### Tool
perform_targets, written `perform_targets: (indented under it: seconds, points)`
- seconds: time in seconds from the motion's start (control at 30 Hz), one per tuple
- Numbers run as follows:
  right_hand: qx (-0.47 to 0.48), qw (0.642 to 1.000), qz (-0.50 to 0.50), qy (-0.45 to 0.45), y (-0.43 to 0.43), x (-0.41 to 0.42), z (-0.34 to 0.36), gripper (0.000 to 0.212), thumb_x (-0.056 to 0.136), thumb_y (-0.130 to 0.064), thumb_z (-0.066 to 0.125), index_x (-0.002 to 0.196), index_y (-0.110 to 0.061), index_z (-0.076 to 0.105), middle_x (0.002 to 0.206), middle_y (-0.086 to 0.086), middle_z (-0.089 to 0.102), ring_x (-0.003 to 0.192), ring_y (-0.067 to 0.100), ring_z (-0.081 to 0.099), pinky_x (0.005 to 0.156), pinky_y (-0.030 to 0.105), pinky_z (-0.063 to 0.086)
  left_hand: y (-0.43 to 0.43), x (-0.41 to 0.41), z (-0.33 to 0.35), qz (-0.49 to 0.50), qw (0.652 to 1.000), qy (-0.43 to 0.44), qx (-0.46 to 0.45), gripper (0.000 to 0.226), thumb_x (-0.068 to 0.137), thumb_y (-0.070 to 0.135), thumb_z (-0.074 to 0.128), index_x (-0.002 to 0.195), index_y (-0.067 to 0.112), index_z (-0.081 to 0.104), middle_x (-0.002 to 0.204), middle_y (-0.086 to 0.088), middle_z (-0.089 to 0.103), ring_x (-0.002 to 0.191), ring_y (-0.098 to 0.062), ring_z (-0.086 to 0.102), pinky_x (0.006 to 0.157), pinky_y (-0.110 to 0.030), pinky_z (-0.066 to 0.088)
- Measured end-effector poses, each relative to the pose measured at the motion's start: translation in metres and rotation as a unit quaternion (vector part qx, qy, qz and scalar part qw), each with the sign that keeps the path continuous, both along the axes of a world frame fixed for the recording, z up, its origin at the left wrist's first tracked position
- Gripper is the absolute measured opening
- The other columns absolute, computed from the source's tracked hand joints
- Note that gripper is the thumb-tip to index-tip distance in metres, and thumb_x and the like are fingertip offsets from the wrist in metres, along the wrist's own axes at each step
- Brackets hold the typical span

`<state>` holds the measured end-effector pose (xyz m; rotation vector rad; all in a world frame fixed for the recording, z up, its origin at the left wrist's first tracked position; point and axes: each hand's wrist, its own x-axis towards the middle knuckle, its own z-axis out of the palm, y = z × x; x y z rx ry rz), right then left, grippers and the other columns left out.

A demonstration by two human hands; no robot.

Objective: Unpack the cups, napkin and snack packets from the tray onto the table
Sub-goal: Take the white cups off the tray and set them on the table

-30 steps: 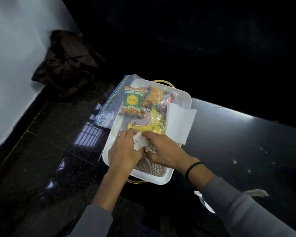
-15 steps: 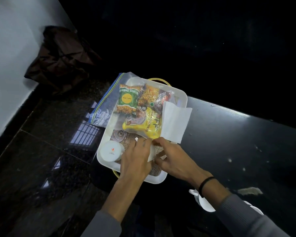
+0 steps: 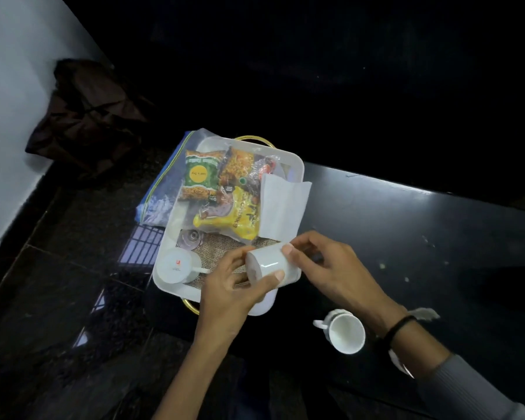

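A white cup (image 3: pixel 270 262) lies on its side above the near right corner of the white tray (image 3: pixel 294 160). My left hand (image 3: pixel 229 286) grips it from below with thumb and fingers, and my right hand (image 3: pixel 325 265) pinches its far end. Another white cup (image 3: pixel 178 266) sits upside down in the tray's near left corner. A third cup (image 3: pixel 346 333) stands upright on the black table (image 3: pixel 406 231) near my right wrist. Green (image 3: pixel 200 174), orange (image 3: pixel 240 168) and yellow (image 3: pixel 234 215) snack packets and a white napkin (image 3: pixel 282 207) fill the tray's far half.
A clear zip bag with a blue edge (image 3: pixel 161 192) hangs off the tray's left side. A dark bundle of cloth (image 3: pixel 85 116) lies on the floor by the white wall. A burlap mat (image 3: pixel 219 253) lines the tray. A scrap of paper (image 3: pixel 426 313) sits by my right wrist.
Both hands have lifted a cup out of the tray and drawn it toward the near right corner. The upside-down cup at the near left corner came into view.
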<state>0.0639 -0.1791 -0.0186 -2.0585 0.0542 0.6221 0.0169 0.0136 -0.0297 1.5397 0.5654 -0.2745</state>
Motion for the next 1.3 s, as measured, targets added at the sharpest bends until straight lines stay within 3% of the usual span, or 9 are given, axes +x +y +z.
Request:
perform_targets:
  seconds: [0.1,0.23,0.33,0.43,0.6,0.67,0.8,0.97,1.3]
  points:
    - [0.092,0.986,-0.075,0.114,-0.023,-0.002,0.004,0.050,0.081,-0.075,0.059,0.105,-0.032,0.069,0.104,-0.012,0.075,0.094,0.004,0.073,0.084,0.032,0.062,-0.022,0.006,0.001,0.002,0.997,-0.012,-0.080,0.058,0.057,0.026,0.094,0.110,0.027,0.071,0.113,0.004,0.076,0.101,-0.015,0.075,0.070,-0.019,0.058]
    - [0.202,0.945,-0.102,0.238,-0.050,-0.003,0.002,0.070,0.082,-0.073,0.063,0.116,-0.013,0.069,0.105,0.008,0.077,0.095,0.023,0.076,0.080,0.033,0.060,-0.052,0.013,-0.003,-0.051,0.992,-0.038,-0.107,0.063,0.063,0.004,0.092,0.117,0.017,0.063,0.110,0.009,0.075,0.103,-0.013,0.073,0.074,-0.019,0.057]
    - [0.211,0.948,-0.125,0.205,-0.070,-0.006,-0.004,0.062,0.084,-0.065,0.067,0.117,-0.013,0.073,0.109,0.009,0.077,0.099,0.021,0.075,0.082,0.031,0.059,-0.072,0.020,-0.006,-0.100,0.986,-0.052,-0.120,0.054,0.069,0.004,0.091,0.113,0.017,0.062,0.115,0.006,0.074,0.105,-0.014,0.072,0.078,-0.022,0.058]
    - [0.156,0.969,-0.120,0.152,-0.093,-0.006,-0.009,0.052,0.078,-0.062,0.074,0.115,-0.026,0.072,0.109,-0.004,0.077,0.098,0.009,0.074,0.080,0.028,0.059,-0.086,0.028,-0.010,-0.083,0.985,-0.012,-0.150,0.049,0.075,0.030,0.085,0.117,0.021,0.062,0.119,0.002,0.070,0.106,-0.015,0.071,0.080,-0.025,0.058]
    - [0.037,0.997,0.004,0.066,-0.122,-0.006,-0.012,0.067,0.071,-0.060,0.082,0.130,-0.047,0.055,0.122,-0.026,0.064,0.109,-0.007,0.063,0.090,0.021,0.052,-0.100,0.047,-0.020,-0.173,0.984,0.004,-0.039,0.044,0.098,0.027,0.064,0.140,0.029,0.052,0.136,0.007,0.058,0.103,0.001,0.070,0.084,-0.027,0.061]
    - [0.010,0.999,0.021,0.031,-0.130,-0.006,-0.014,0.073,0.070,-0.050,0.086,0.134,-0.047,0.051,0.125,-0.028,0.060,0.112,-0.010,0.058,0.091,0.020,0.052,-0.102,0.053,-0.023,-0.247,0.969,-0.019,-0.008,0.026,0.100,0.020,0.061,0.126,0.021,0.066,0.123,0.002,0.070,0.104,-0.005,0.071,0.093,-0.032,0.059]
    - [-0.013,0.999,0.040,-0.014,-0.139,-0.007,-0.025,0.078,0.069,-0.027,0.088,0.138,-0.037,0.052,0.130,-0.023,0.058,0.114,-0.004,0.058,0.091,0.022,0.057,-0.101,0.055,-0.032,-0.340,0.936,-0.053,0.071,0.011,0.098,0.019,0.064,0.105,0.023,0.072,0.103,0.010,0.077,0.097,-0.001,0.072,0.089,-0.017,0.054]
    - [-0.046,0.997,0.040,-0.053,-0.133,-0.020,-0.040,0.078,0.067,-0.021,0.086,0.137,-0.030,0.053,0.134,-0.015,0.060,0.115,0.008,0.061,0.095,0.033,0.055,-0.101,0.039,-0.055,-0.290,0.957,0.008,0.025,0.014,0.095,0.011,0.066,0.099,0.021,0.074,0.102,0.004,0.078,0.103,-0.013,0.073,0.098,-0.041,0.057]
    - [-0.102,0.993,0.045,-0.047,-0.122,-0.041,-0.062,0.081,0.067,-0.027,0.083,0.140,-0.032,0.050,0.141,-0.011,0.057,0.127,0.015,0.056,0.101,0.042,0.052,-0.101,0.016,-0.083,-0.242,0.967,0.063,-0.042,0.016,0.097,0.004,0.064,0.106,0.012,0.073,0.109,-0.003,0.076,0.109,-0.018,0.072,0.094,-0.032,0.058]
